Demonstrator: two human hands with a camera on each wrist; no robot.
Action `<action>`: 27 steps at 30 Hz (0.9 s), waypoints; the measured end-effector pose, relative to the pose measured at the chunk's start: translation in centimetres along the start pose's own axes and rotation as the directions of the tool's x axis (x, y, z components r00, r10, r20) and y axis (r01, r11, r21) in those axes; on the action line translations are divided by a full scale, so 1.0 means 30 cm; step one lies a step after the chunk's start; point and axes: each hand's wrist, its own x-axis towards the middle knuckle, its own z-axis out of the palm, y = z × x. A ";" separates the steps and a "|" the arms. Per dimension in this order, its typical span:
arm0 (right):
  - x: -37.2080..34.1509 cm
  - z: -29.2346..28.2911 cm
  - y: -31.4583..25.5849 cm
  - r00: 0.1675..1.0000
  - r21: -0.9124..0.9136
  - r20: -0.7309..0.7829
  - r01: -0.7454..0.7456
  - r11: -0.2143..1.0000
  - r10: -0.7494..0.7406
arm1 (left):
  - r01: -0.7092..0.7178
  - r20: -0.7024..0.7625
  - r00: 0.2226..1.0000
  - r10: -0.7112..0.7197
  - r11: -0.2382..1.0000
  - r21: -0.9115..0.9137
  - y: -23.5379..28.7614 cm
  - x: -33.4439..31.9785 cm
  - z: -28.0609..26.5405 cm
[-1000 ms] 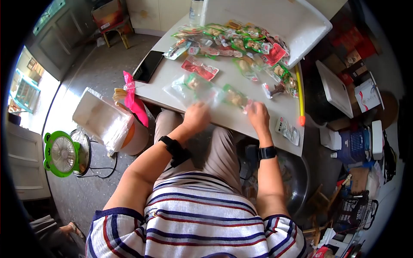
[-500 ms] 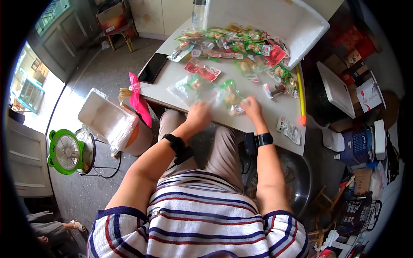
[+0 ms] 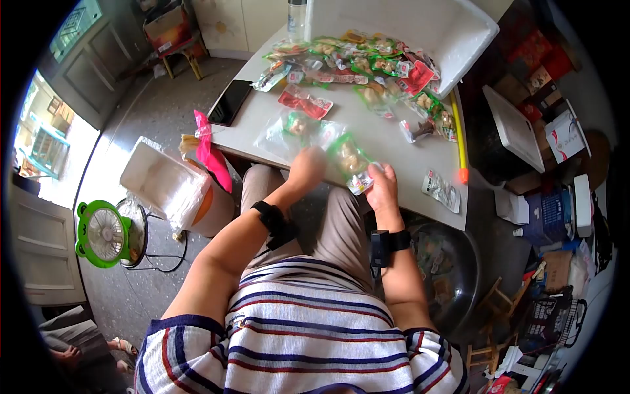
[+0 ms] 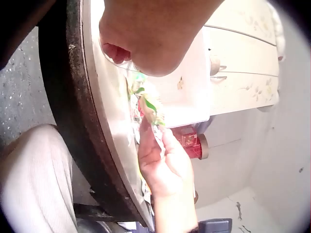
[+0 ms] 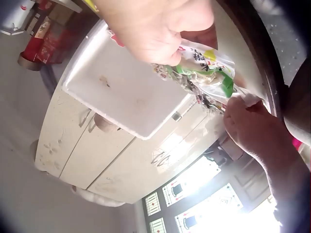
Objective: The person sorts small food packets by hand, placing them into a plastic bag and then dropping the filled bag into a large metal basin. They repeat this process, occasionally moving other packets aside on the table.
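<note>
My right hand point(image 3: 382, 187) pinches the lower end of a green-edged snack packet point(image 3: 348, 156), thumb on top, just over the table's front edge. Pale pieces show through the packet's clear front; dark printed characters mark its white part in the right wrist view. Left of it, my left hand point(image 3: 307, 172) is curled at the near side of a clear plastic bag point(image 3: 268, 136). The right wrist view shows its fingers point(image 5: 236, 109) pinching whitish plastic beside the packet. Another green-edged packet point(image 3: 296, 123) lies within the clear bag.
A heap of snack packets point(image 3: 348, 59) covers the table's far side, before a white foam box point(image 3: 407, 33). A red packet point(image 3: 306, 102), a phone point(image 3: 231, 103), a silver packet point(image 3: 440, 191) and a yellow stick point(image 3: 459, 134) lie around. A dark basin point(image 3: 469, 276) stands below right.
My right hand has turned thumb-up and come slightly left and nearer my body, bringing the green-edged packet with it, tilted. The left hand stays at the clear bag.
</note>
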 end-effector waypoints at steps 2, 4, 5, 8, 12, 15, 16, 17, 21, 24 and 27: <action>0.012 -0.004 0.015 0.998 -0.023 -0.011 -0.055 0.998 0.055 | 0.028 -0.144 0.989 -0.046 0.992 -0.122 -0.019 -0.002 0.026; 0.029 -0.013 0.028 0.998 -0.030 0.009 -0.069 0.997 0.069 | 0.008 -0.144 0.989 -0.021 0.996 -0.092 -0.022 0.002 0.020; 0.036 -0.019 0.030 0.995 -0.031 0.009 -0.103 0.994 0.104 | -0.002 -0.142 0.990 -0.010 0.997 -0.080 -0.019 0.001 0.018; 0.046 0.046 -0.002 0.983 -0.022 -0.007 -0.185 0.983 0.185 | 0.054 -0.022 0.998 -0.052 0.997 0.061 0.004 -0.010 0.008; 0.073 0.123 0.009 0.966 0.003 -0.002 -0.258 0.966 0.258 | 0.047 -0.051 0.998 -0.041 0.992 0.121 0.047 -0.024 -0.026; 0.094 0.169 0.033 0.959 -0.013 -0.003 -0.284 0.959 0.284 | 0.039 -0.066 0.997 -0.031 0.991 0.128 0.054 -0.025 -0.048; 0.080 0.213 0.005 0.958 -0.039 0.008 -0.285 0.958 0.286 | 0.037 -0.070 0.997 -0.028 0.990 0.134 0.055 -0.021 -0.053; 0.075 0.238 -0.009 0.957 -0.066 0.020 -0.286 0.956 0.288 | 0.034 -0.074 0.997 -0.024 0.990 0.139 0.058 -0.019 -0.057; 0.113 0.228 0.036 0.902 -0.220 0.234 -0.314 0.924 0.362 | 0.006 -0.038 0.999 0.000 0.984 0.178 0.075 -0.018 -0.061; 0.129 0.238 0.073 0.912 -0.389 0.312 -0.135 0.911 0.268 | -0.058 -0.032 0.997 0.065 0.981 0.186 0.054 -0.045 -0.042; 0.122 0.212 0.069 0.985 -0.560 0.043 -0.117 0.820 0.169 | -0.014 -0.046 0.999 0.023 0.984 0.176 0.025 -0.065 -0.022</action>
